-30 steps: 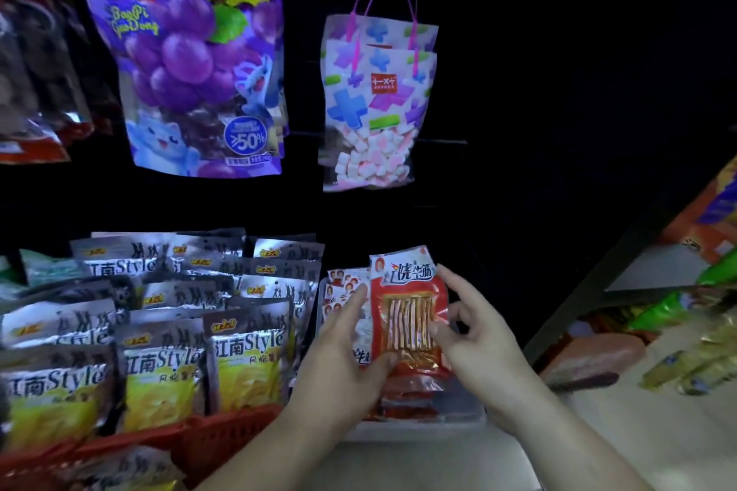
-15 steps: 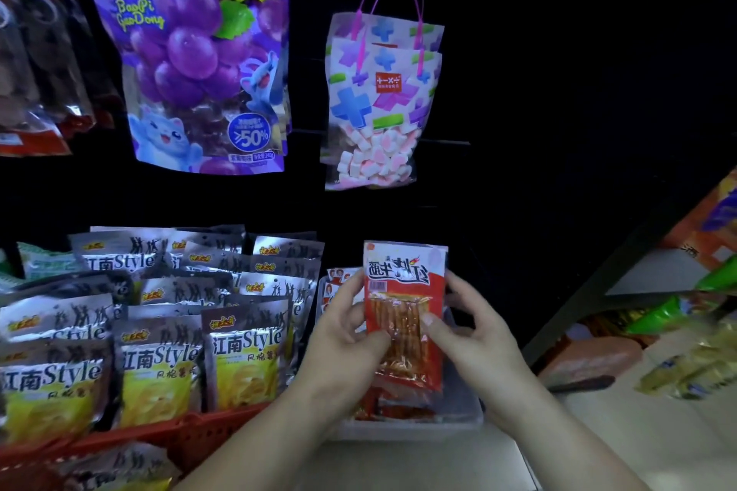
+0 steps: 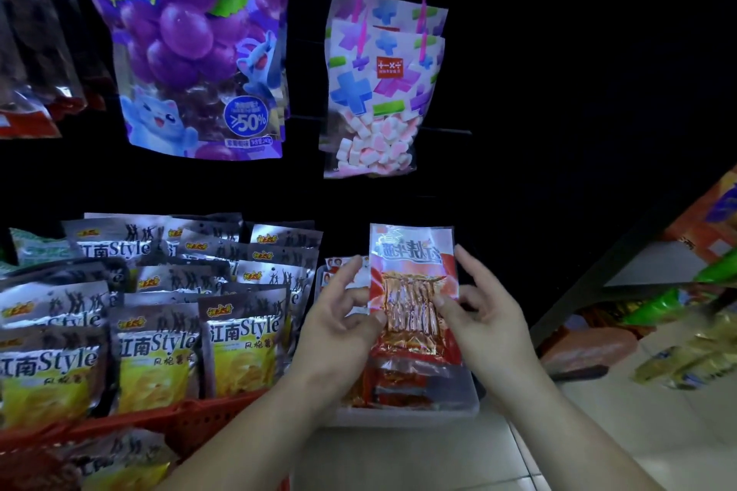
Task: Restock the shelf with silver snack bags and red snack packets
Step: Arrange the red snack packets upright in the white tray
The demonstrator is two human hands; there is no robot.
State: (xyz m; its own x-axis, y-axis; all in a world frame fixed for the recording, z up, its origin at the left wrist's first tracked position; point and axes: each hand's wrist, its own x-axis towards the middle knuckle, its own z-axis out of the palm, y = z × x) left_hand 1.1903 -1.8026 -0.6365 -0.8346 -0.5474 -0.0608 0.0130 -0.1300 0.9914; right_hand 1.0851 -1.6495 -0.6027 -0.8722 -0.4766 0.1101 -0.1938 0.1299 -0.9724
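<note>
Above the clear tray at the shelf front, a red snack packet is held upright and clear of the stock, with its print reading upside down. The left grip is clamped on the packet's left edge, thumb on the face and fingers behind. The right grip is clamped on the right side, thumb across the clear window and index finger straight up beside the edge. More red packets lie flat in the tray directly beneath, and small white packets stand at the tray's back, partly hidden. Judgement: the step in hand is orienting and seating this packet. To do it well, turn the print right way up, pinch the sealed edges rather than the soft window, and lower it square onto the stack. Release only once it rests — the film looks slick. Silver snack bags stand in rows in the red basket just to the left, so keep the left wrist off the front row.
</note>
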